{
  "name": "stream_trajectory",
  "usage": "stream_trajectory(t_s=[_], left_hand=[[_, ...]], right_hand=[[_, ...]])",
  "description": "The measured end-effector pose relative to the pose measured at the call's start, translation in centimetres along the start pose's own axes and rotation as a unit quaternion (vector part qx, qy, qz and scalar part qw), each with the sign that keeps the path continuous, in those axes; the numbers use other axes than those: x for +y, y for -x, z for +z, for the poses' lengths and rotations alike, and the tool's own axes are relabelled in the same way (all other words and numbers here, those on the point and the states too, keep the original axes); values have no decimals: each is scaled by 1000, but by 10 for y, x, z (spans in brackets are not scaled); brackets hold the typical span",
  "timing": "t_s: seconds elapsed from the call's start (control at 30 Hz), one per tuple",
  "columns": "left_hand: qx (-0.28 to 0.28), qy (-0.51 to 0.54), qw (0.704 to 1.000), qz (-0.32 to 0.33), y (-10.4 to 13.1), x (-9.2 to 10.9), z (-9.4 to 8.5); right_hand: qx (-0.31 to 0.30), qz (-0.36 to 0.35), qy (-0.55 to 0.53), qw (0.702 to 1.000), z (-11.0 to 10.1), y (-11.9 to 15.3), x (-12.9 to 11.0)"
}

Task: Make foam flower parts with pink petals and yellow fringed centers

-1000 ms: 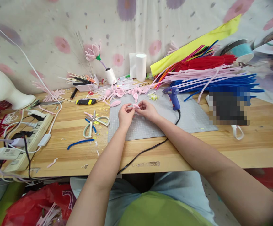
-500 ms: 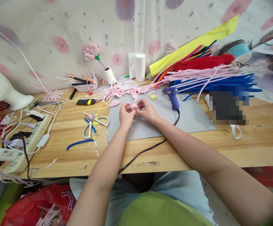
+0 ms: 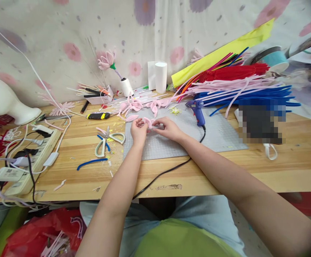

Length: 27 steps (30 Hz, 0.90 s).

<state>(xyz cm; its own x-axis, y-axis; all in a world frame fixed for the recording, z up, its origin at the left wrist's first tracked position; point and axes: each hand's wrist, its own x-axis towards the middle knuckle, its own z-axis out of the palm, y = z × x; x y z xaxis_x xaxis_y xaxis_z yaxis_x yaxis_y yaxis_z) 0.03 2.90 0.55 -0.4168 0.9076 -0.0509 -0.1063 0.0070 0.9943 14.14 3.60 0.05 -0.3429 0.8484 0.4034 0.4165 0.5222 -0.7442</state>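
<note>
Over the grey cutting mat, my left hand pinches a small pink pipe-cleaner petal. My right hand is at the petal's right end, its thumb and fingertips closed around that end; the exact contact is small and partly hidden. Just behind the hands lie more pink pipe-cleaner petals, some joined together. A single pink petal rests by the left hand. To the right of them are a yellow stamen cluster and a blue glue gun, its black cord running to the front edge.
White-handled scissors lie open left of the mat, with a yellow-black utility knife behind. A power strip with cables stands far left. Pipe-cleaner bundles fill the back right. A pink flower stands in a white holder.
My hands have moved slightly apart, the left one a little to the left. The pink petal shows more clearly between them, tilted more upright. The whole view has shifted slightly.
</note>
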Motion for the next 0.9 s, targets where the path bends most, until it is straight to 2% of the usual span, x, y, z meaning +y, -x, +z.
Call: stream_trajectory(t_s=[0.1, 0.17, 0.27, 0.37, 0.43, 0.5, 0.6, 0.77, 0.9], left_hand=[[8, 45, 999, -15, 2, 5, 0], [-10, 97, 994, -44, 5, 11, 0], [-80, 162, 977, -112, 10, 17, 0], [-181, 168, 957, -150, 13, 17, 0], [-233, 158, 950, -134, 14, 13, 0], [-257, 144, 950, -104, 15, 9, 0], [-259, 113, 957, -62, 14, 5, -1], [-237, 59, 970, 15, 12, 3, -3], [-261, -1, 965, 27, 11, 3, -4]], right_hand=[[29, 9, 12, 999, 2, -1, 2], [51, 38, -12, 998, 2, -3, 3], [70, 61, -73, 993, 1, -4, 5], [71, 60, -130, 987, -3, -4, 5], [55, 62, -161, 983, -5, -3, 4], [34, 69, -181, 981, -6, -3, 3], [24, 79, -182, 980, -6, -2, 3], [56, 96, -190, 976, -7, -1, 1], [81, 110, -260, 956, -10, -4, -4]])
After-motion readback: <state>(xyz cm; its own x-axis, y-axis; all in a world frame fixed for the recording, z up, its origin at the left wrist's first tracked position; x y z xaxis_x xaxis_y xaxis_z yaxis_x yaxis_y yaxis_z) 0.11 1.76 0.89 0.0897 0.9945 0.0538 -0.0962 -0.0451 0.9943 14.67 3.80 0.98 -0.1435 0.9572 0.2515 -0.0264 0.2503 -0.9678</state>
